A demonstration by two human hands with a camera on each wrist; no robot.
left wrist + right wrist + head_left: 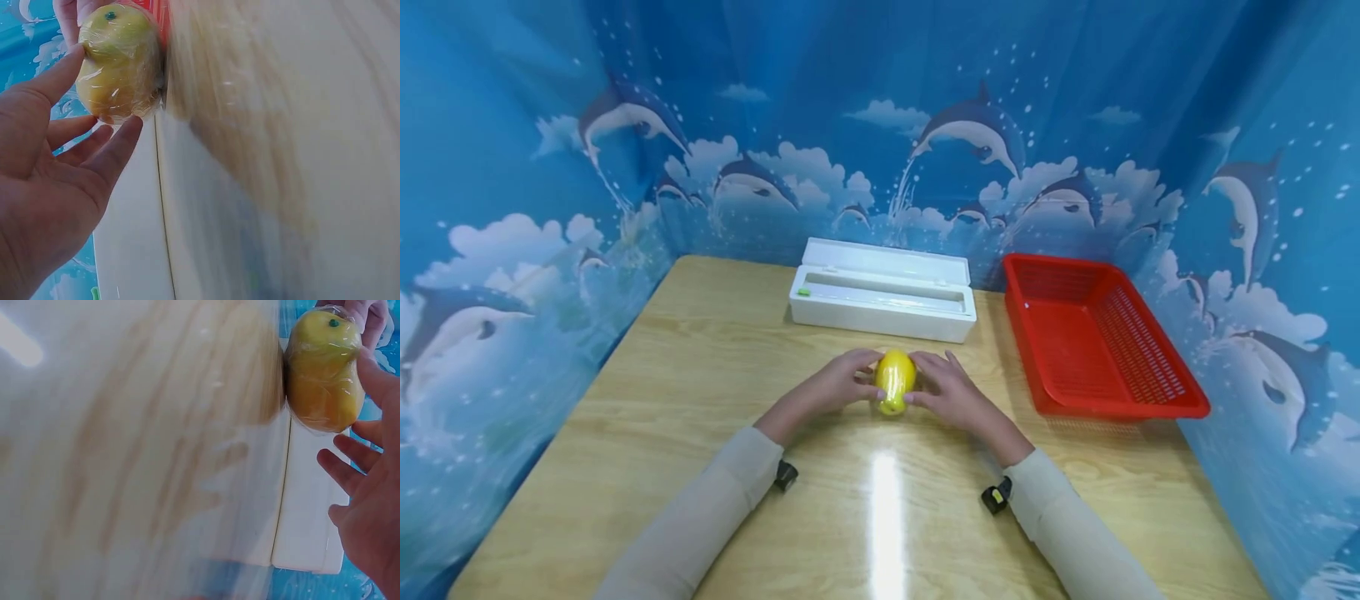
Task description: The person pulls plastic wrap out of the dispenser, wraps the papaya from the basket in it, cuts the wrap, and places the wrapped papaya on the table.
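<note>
A yellow pear-shaped fruit (pixel 895 381), wrapped in shiny clear film, lies on the table between both hands. A small green stem spot shows on its narrower end in both wrist views. From the left, my left hand (pixel 847 381) holds the fruit (pixel 119 69) with its thumb and fingertips. My right hand (pixel 951 389) holds the other side; in the right wrist view its thumb and index finger touch the fruit (pixel 324 375), while other fingers are spread apart from it. Just beyond the hands stands a long white box (pixel 880 317) with its lid raised and a green piece at its left.
A red plastic basket (pixel 1045 379) stands at the right of the wooden table (pixel 700 350). Blue curtains (pixel 850 75) printed with dolphins close off the back and both sides. A bright light reflection falls on the table in front of the fruit.
</note>
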